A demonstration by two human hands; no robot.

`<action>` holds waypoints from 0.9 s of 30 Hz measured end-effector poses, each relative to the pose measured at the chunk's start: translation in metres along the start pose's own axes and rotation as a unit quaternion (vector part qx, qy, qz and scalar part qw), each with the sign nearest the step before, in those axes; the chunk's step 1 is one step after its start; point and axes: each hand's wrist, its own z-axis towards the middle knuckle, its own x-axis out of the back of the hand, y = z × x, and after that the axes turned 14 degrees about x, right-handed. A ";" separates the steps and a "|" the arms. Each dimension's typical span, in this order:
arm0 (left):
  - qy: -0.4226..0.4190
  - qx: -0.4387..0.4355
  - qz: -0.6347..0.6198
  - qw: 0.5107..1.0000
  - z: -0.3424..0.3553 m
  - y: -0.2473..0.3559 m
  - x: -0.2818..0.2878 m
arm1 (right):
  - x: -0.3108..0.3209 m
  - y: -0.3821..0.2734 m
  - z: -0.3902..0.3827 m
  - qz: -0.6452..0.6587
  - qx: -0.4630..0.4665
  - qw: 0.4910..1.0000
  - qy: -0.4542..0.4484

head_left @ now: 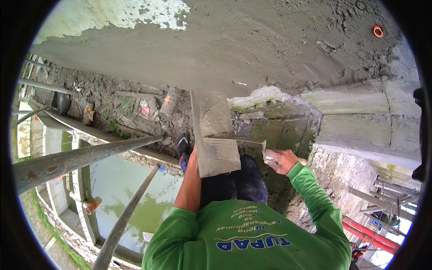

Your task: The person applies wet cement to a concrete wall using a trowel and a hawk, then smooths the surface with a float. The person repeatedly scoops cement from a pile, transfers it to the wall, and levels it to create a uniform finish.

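A plasterer's hawk (pixel 216 157), a flat rectangular board coated in grey mortar, is held in front of my body, its far end close to the plastered wall (pixel 216 54). My left hand (pixel 194 157) grips it at the left edge; the fingers are hidden beneath the board. My right hand (pixel 281 161) is closed round the handle of a trowel (pixel 245 139). The trowel's thin blade reaches left over the hawk and seems to touch the mortar there. Grey mortar covers most of the wall, with a pale, uncoated patch at the upper left.
Metal poles (pixel 90 155) slant across the left side. Below them lies a basin of greenish water (pixel 135 189). Rubble and litter (pixel 135 105) line the wall's foot. An orange pipe end (pixel 377 31) protrudes from the wall. Concrete blocks (pixel 355 130) stand at right, near red pipes (pixel 369 236).
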 end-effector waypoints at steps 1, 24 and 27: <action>-0.002 0.013 0.006 1.000 0.000 -0.009 -0.003 | 0.007 0.007 0.011 0.011 -0.012 1.000 0.006; 0.200 -0.159 -0.154 0.954 0.212 0.024 -0.129 | -0.122 -0.019 -0.032 0.136 -0.285 0.864 0.392; 0.189 -0.186 -0.149 0.953 0.189 0.037 -0.156 | -0.138 -0.023 -0.031 0.124 -0.266 0.866 0.406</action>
